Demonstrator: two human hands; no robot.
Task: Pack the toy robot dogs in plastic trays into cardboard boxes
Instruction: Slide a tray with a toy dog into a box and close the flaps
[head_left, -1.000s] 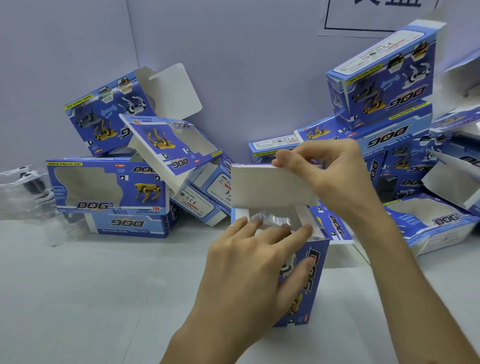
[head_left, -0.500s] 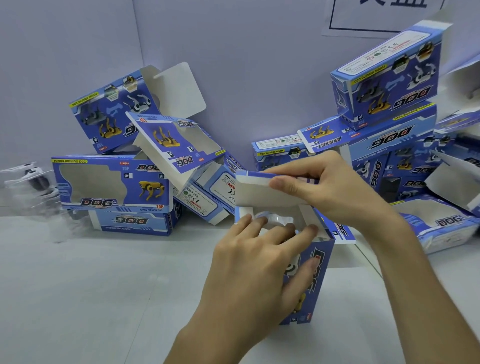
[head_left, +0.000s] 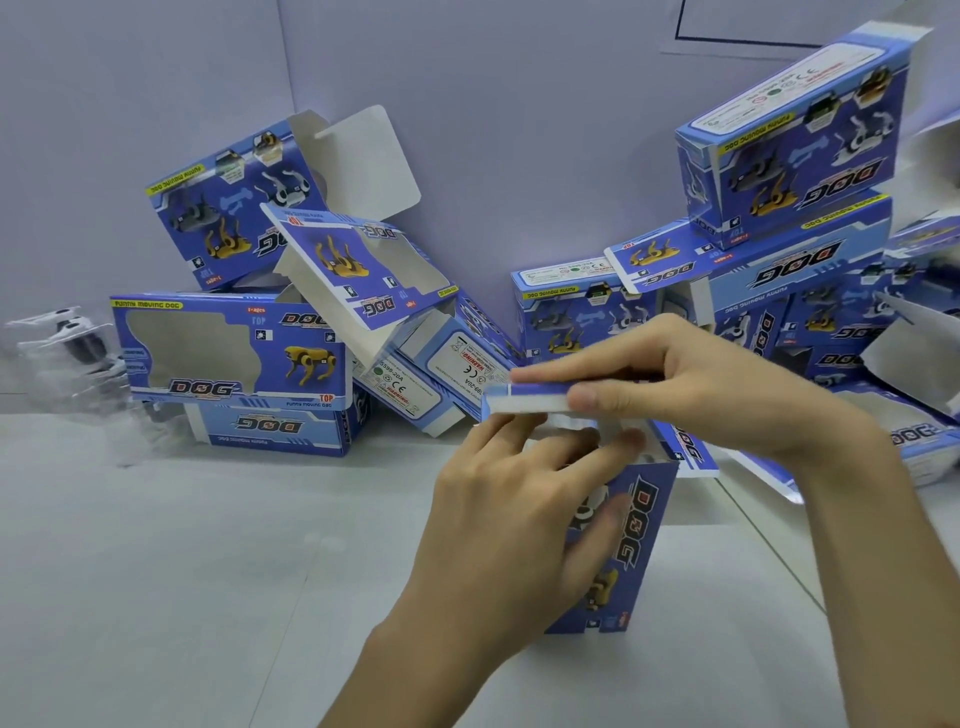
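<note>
Held box: a blue cardboard box (head_left: 640, 530) marked DOG stands on end on the table (head_left: 156, 571), front and centre, its upper end open.
Left hand: the left hand (head_left: 519, 519) grips the held box, fingers hooked over the near rim of the opening, thumb laid across the printed front.
Right hand: the right hand (head_left: 717, 395) pinches the top flap (head_left: 524, 402) between thumb and forefinger, holding it almost level just above the opening.
Side flap: a small side flap (head_left: 687, 448) sticks out to the right under that wrist.
Contents: whatever sits inside is mostly hidden by the fingers; I cannot make it out.
Left pile: a windowed box (head_left: 228, 348) lies flat with other open boxes leaning over it against the wall (head_left: 519, 104).
Right stack: more boxes are heaped behind the right hand, the topmost box (head_left: 800, 145) tilted.
Loose trays: clear plastic trays (head_left: 62, 338) with a white toy dog sit at the far left edge, well apart from the hands.
</note>
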